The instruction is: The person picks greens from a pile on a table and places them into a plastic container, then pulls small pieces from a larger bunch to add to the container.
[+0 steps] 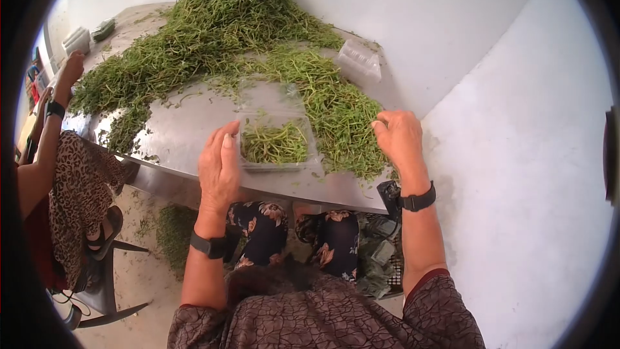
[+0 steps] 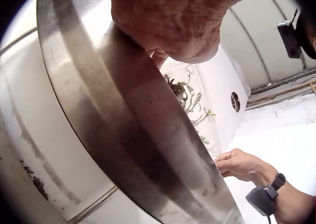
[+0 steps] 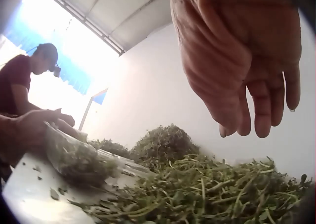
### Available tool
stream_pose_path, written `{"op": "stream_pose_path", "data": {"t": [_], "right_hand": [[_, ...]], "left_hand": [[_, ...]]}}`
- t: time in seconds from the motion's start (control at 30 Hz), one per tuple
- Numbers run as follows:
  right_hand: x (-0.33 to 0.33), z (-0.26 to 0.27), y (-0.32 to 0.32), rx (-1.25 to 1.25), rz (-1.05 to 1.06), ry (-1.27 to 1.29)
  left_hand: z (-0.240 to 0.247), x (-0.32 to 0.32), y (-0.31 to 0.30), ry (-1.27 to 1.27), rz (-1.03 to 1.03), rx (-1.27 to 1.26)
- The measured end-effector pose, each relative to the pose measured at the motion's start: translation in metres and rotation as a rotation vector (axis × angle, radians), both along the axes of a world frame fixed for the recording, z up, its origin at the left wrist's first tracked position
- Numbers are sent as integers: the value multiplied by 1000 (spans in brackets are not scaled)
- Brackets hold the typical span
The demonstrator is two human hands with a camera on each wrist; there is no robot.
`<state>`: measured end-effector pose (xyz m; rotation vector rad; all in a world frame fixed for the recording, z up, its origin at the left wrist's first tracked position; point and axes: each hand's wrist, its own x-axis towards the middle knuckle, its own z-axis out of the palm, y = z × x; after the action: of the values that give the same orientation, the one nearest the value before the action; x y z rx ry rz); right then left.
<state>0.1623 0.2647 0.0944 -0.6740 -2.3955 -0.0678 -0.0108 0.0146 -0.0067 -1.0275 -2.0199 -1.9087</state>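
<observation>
A clear plastic clamshell box (image 1: 279,167) with its lid raised stands near the front edge of the metal table, partly filled with cut green stems (image 1: 276,142). My left hand (image 1: 218,167) lies along the box's left side, fingers fairly straight and thumb up. In the right wrist view that hand (image 3: 32,130) is at the wall of the box (image 3: 74,157). My right hand (image 1: 402,141) hovers over the right edge of a loose heap of greens (image 1: 345,119). Seen from the right wrist, its fingers (image 3: 261,110) hang down loosely with nothing in them.
A tall mound of greens (image 1: 226,13) covers the back of the table (image 1: 187,129). Stacked clear boxes (image 1: 359,63) lie at the right by the white wall (image 1: 491,155). Another person's arm (image 1: 55,100) reaches in at the left. A dark crate (image 1: 394,265) stands below the table.
</observation>
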Motion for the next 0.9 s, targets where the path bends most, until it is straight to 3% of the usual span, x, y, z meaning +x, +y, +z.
{"op": "stream_pose_path", "data": {"t": [0.07, 0.37, 0.57, 0.8, 0.9], "right_hand": [[-2, 4, 8, -82, -72, -133], [-20, -13, 45, -22, -75, -312], [-20, -25, 65, 21, -7, -229], [-14, -21, 66, -23, -72, -233], [-5, -3, 57, -84, 14, -97]], "left_hand": [[1, 0, 1, -5, 7, 0], [-4, -1, -1, -27, -14, -26], [-3, 0, 0, -61, -19, -43], [-2, 2, 3, -67, 17, -18], [-3, 1, 3, -55, 22, -30]]}}
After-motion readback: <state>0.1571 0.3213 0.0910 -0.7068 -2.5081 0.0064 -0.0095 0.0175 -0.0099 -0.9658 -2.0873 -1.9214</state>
